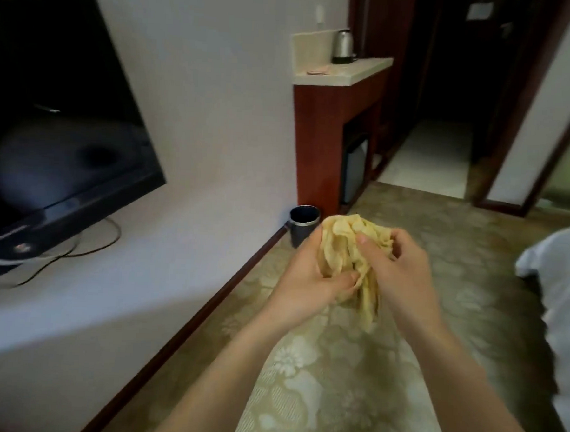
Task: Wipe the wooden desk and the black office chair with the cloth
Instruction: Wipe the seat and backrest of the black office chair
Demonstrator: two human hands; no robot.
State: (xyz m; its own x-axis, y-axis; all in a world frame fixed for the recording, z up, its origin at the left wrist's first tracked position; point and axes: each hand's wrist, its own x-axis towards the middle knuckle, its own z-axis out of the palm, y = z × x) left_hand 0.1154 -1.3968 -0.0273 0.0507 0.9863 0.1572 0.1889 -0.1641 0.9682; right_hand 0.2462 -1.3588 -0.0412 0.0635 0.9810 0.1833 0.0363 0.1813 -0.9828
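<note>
The person stands over the patterned carpet (351, 368) with the yellow cloth (348, 249) bunched at waist height. The left hand (306, 279) cups it from below, thumb pressed into the folds. The right hand (403, 271) clamps it from above, fingers curled in. I'd say the cloth is being gathered into a pad that fits the palm, ready for wiping. Neither the wooden bench nor the black office chair shows from here, so wiping looks not yet begun. A television (57, 121) hangs on the left wall, and a dark bin (303, 221) stands beside the cabinet (321, 135) that carries 1 kettle (343, 47).
</note>
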